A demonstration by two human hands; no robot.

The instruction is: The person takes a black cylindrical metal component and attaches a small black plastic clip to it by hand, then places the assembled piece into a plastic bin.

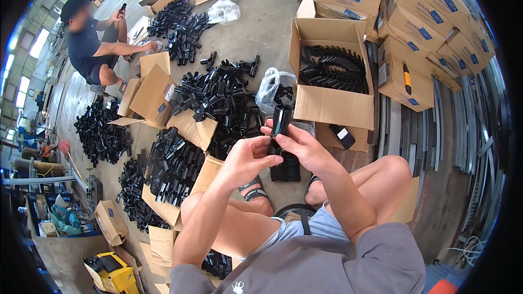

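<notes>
In front of me a glossy black tube fitting (pixel 281 118) stands nearly upright in my hands. My right hand (pixel 306 146) is closed round it, fingertips showing on its left side. Curled at its lower end, my left hand (pixel 248 158) has its thumb pointing right; the exact contact is partly hidden. Below my hands, a neat stack of black parts (pixel 285 171) rests on the floor between my feet. Just beyond the fitting lies a clear plastic bag (pixel 269 91) with black pieces by it. An open cardboard box (pixel 333 103) at the right holds rows of black fittings.
Loose black fittings (pixel 220 90) lie in large heaps on the left among cardboard flaps. Closed cartons (pixel 430 11) are stacked at the far right, beside long metal bars (pixel 466 114). A yellow-handled tool (pixel 407 79) rests on one carton. Another person (pixel 87 43) squats at the far left.
</notes>
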